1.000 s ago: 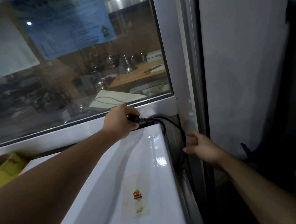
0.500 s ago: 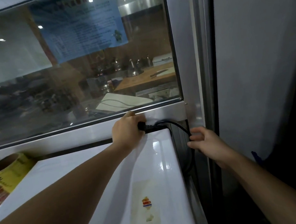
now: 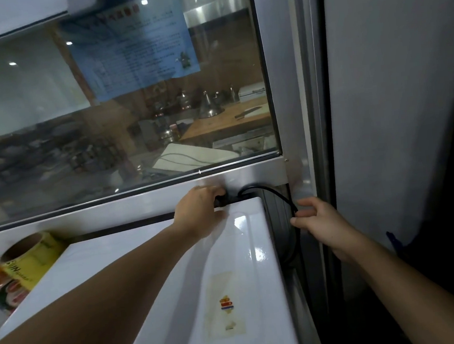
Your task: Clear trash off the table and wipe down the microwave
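Observation:
The white microwave [image 3: 153,284] shows its glossy top, with a small worn sticker [image 3: 226,305] near the right edge. At its back right corner my left hand [image 3: 199,212] grips the black plug of a power cord [image 3: 275,195]. The cord loops right and drops down the gap beside the microwave. My right hand [image 3: 318,224] pinches the cord in that gap, against the metal window frame.
A glass window [image 3: 120,112] with a blue paper notice stands right behind the microwave, its metal sill [image 3: 113,210] touching the back edge. A yellow tape roll [image 3: 30,258] and a bottle [image 3: 1,290] sit at the left. A grey wall [image 3: 396,100] closes the right side.
My right hand has moved up and closed its fingers on the cord beside the microwave. My left hand keeps its hold on the plug at the back edge.

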`<control>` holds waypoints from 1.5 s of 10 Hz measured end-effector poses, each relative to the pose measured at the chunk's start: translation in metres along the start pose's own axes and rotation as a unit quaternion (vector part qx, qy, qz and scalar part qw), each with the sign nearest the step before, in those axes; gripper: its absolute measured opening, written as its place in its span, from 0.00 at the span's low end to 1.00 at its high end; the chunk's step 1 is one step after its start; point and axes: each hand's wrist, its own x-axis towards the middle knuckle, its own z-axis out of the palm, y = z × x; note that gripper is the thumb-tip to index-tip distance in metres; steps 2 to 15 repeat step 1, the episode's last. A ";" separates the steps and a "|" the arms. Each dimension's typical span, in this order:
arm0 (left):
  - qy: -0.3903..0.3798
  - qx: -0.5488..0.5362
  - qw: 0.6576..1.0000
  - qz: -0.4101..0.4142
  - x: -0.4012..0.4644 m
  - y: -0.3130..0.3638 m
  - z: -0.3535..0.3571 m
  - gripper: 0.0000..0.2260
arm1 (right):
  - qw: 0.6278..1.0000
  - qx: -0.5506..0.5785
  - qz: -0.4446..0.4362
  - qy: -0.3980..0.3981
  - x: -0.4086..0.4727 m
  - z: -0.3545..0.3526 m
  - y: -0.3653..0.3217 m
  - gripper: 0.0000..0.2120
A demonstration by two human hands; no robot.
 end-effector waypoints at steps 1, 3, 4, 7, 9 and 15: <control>-0.007 -0.002 1.000 -0.004 -0.006 0.002 -0.005 0.20 | 1.000 0.002 0.004 0.001 -0.011 -0.002 -0.007 0.24; -0.007 -0.002 1.000 -0.004 -0.006 0.002 -0.005 0.20 | 1.000 0.002 0.004 0.001 -0.011 -0.002 -0.007 0.24; -0.007 -0.002 1.000 -0.004 -0.006 0.002 -0.005 0.20 | 1.000 0.002 0.004 0.001 -0.011 -0.002 -0.007 0.24; -0.007 -0.002 1.000 -0.004 -0.006 0.002 -0.005 0.20 | 1.000 0.002 0.004 0.001 -0.011 -0.002 -0.007 0.24; -0.007 -0.002 1.000 -0.004 -0.006 0.002 -0.005 0.20 | 1.000 0.002 0.004 0.001 -0.011 -0.002 -0.007 0.24; -0.007 -0.002 1.000 -0.004 -0.006 0.002 -0.005 0.20 | 1.000 0.002 0.004 0.001 -0.011 -0.002 -0.007 0.24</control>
